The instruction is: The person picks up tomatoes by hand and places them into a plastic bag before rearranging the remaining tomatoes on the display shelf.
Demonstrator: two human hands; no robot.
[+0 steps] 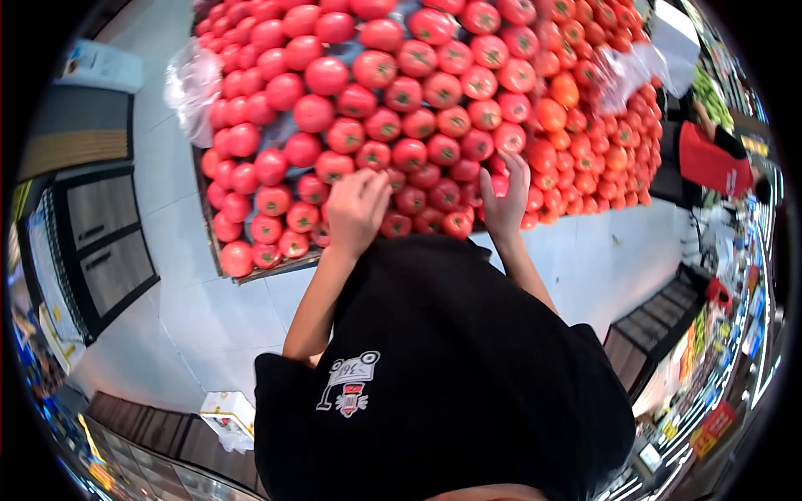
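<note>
A large heap of ripe red and pinkish tomatoes (pixel 409 154) fills a display stand in front of me, many with their green stem ends up. My left hand (pixel 357 204) rests over the near side of the heap, palm down, fingers slightly bent and touching the tomatoes under them. No lifted tomato shows in it. On the near right part of the pile is my right hand (pixel 507 200), thumb and fingers apart. It is beside the red tomatoes, close to where the more orange tomatoes (pixel 576 159) begin, and nothing is visible between its fingers.
Clear plastic bags lie at the heap's left edge (pixel 194 92) and on its right side (pixel 631 75). A person in a red vest (pixel 710 160) is at the far right. Dark cabinets (pixel 104 246) stand left, and a white foam box (pixel 227 415) is behind me.
</note>
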